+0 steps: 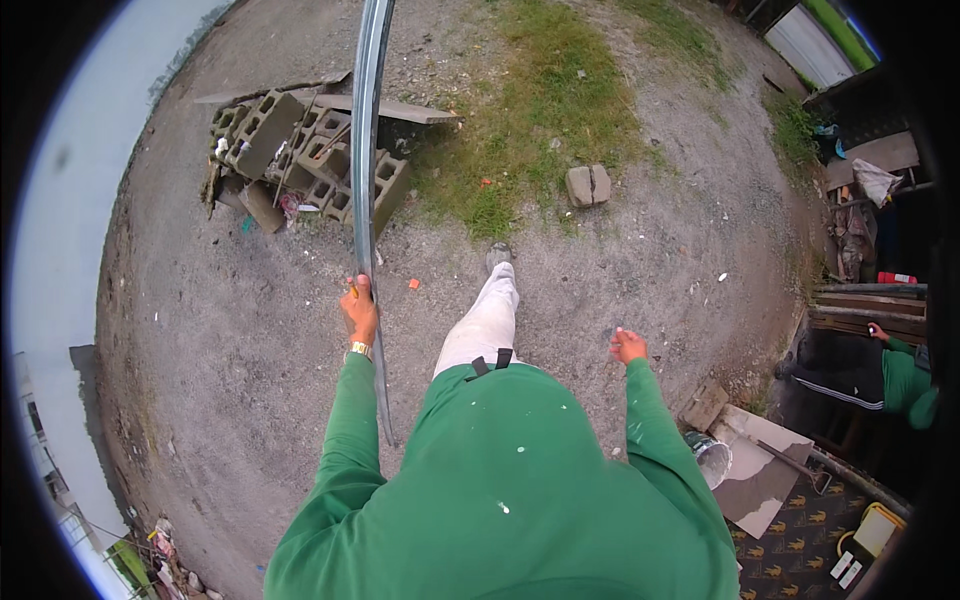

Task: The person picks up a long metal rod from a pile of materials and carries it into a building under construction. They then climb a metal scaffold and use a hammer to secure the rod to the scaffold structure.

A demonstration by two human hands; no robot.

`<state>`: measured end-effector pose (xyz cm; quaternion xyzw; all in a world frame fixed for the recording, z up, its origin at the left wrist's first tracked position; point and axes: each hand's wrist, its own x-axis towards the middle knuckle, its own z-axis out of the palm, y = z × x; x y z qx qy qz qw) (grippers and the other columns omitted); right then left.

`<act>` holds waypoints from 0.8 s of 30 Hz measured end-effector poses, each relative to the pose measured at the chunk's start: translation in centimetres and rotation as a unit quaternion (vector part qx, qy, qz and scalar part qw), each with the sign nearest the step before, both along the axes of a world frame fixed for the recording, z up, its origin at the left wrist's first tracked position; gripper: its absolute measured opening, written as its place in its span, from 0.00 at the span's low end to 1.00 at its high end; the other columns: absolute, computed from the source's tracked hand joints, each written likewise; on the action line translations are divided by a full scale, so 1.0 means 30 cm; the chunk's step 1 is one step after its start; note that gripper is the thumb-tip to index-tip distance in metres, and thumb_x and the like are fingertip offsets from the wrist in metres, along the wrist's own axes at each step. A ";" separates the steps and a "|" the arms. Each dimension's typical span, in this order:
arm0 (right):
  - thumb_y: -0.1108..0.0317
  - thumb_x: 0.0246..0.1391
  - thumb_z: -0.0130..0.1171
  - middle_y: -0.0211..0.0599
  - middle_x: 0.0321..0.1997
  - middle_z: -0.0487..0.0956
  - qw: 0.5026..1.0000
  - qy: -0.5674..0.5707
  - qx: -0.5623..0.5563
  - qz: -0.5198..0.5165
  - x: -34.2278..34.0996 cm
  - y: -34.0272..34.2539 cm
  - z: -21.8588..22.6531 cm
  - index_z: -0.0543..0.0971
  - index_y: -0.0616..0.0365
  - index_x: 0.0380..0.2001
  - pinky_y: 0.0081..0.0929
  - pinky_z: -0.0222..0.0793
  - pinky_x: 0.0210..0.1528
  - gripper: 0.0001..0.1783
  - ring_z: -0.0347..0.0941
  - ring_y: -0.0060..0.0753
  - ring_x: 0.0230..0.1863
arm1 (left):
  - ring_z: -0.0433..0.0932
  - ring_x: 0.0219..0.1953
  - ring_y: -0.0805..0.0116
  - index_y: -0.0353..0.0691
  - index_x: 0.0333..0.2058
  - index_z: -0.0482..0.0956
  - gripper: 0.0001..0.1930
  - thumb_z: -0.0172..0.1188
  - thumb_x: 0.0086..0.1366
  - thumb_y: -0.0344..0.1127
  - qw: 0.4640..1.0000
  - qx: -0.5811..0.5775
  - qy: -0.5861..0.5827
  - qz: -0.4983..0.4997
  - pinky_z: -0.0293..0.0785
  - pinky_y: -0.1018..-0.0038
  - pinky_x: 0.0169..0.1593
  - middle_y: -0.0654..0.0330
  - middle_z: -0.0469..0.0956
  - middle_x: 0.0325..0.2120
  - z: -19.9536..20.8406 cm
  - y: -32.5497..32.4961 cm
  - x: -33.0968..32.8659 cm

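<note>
My left hand (pixel 361 310), with a watch (pixel 361 349) at its wrist, is closed around a long galvanised metal channel (pixel 367 160). The channel runs upright through the picture, past the top edge, and its lower end tapers down beside my left sleeve. A small orange stick-like piece (pixel 352 288) shows at my left fingers; I cannot tell exactly what it is. Out to the right, my right hand (pixel 629 346) hangs over the gravel, loosely curled with fingers apart, and I see nothing in it. My leg (pixel 483 315) is forward on the ground between the hands.
Hollow concrete blocks (pixel 325 160) and boards lie piled ahead on the left, behind the channel. A broken block (pixel 588 186) sits on the gravel ahead right. At right are a white bucket (pixel 708 458), boards (pixel 765 470) and another person in green (pixel 905 380).
</note>
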<state>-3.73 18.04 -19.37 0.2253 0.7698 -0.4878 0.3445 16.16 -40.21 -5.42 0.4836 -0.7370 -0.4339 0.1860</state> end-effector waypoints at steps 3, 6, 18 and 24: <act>0.51 0.57 0.56 0.32 0.32 0.81 0.999 -0.026 0.005 -0.024 -0.244 -0.069 -0.040 0.76 0.56 0.36 0.29 0.71 0.23 0.18 0.76 0.28 0.24 | 0.63 0.12 0.75 0.43 0.14 0.63 0.32 0.53 0.60 0.66 0.998 0.015 0.030 0.047 0.61 0.72 0.15 0.67 0.60 0.10 -0.059 -0.079 -0.278; 0.51 0.57 0.56 0.32 0.33 0.81 0.996 -0.076 0.034 -0.031 -0.393 -0.109 -0.018 0.76 0.56 0.37 0.29 0.71 0.23 0.18 0.76 0.28 0.24 | 0.57 0.16 0.76 0.35 0.10 0.65 0.34 0.56 0.61 0.59 0.997 0.028 0.031 0.072 0.52 0.67 0.21 0.65 0.60 0.08 0.075 -0.119 -0.576; 0.55 0.63 0.40 0.38 0.37 0.81 0.929 -0.071 0.144 0.335 -1.228 -0.528 -0.046 0.78 0.53 0.37 0.42 0.72 0.39 0.19 0.77 0.37 0.37 | 0.59 0.19 0.75 0.36 0.14 0.70 0.31 0.61 0.55 0.63 0.975 0.174 0.008 0.136 0.55 0.71 0.24 0.68 0.62 0.13 -0.288 -0.498 -1.409; 0.51 0.58 0.54 0.34 0.31 0.81 0.988 -0.116 0.088 0.061 -2.123 -0.876 -0.051 0.77 0.54 0.38 0.32 0.72 0.23 0.17 0.77 0.31 0.25 | 0.67 0.21 0.69 0.29 0.24 0.78 0.34 0.62 0.53 0.64 0.973 0.034 -0.036 0.224 0.61 0.67 0.27 0.60 0.70 0.16 -0.335 -0.491 -1.725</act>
